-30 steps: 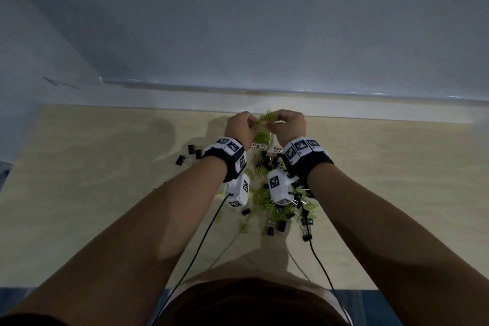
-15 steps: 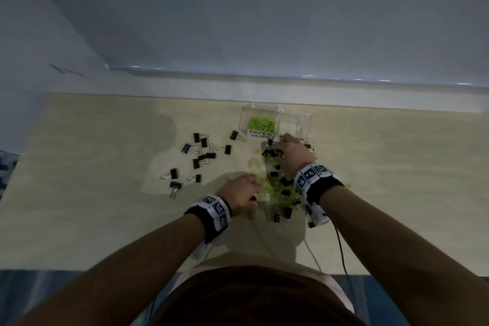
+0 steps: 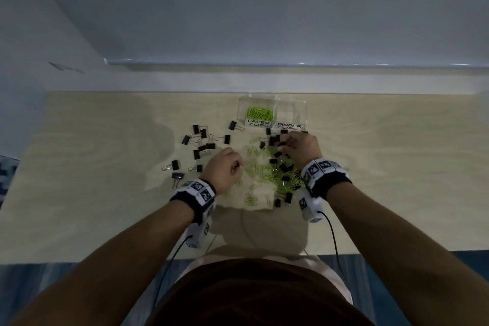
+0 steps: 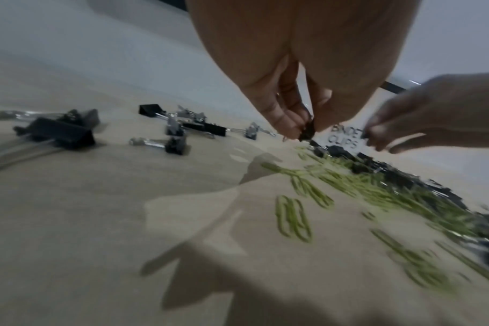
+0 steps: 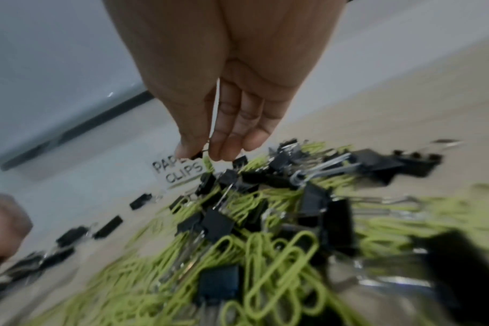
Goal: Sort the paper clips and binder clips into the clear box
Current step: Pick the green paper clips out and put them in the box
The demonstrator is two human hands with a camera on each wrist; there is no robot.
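The left hand [image 3: 225,168] pinches a small black binder clip [image 4: 307,132] between thumb and fingertips at the nine o'clock edge of the mixed pile [image 3: 275,174], and the right hand [image 3: 300,149] pinches another dark clip [image 5: 198,155] at the pile's one o'clock edge, just short of the clear box [image 3: 272,114] at twelve o'clock. The likeliest slip, I judge, is a green paper clip [image 5: 282,262] riding along hooked on a binder clip's wire handle and landing in the wrong half, since the thin looped wires tangle thickly with the clips. The box is smooth, transparent plastic with two compartments labelled PAPER CLIPS [image 3: 258,122] and BINDER CLIPS [image 3: 289,127]; the paper side holds green clips, the binder side looks unfilled. A knock from the right hand could slide this light box on the smooth pale wood table [image 3: 105,167]. More black folded-metal binder clips [image 3: 201,145] with shiny silver handles lie scattered at ten o'clock.
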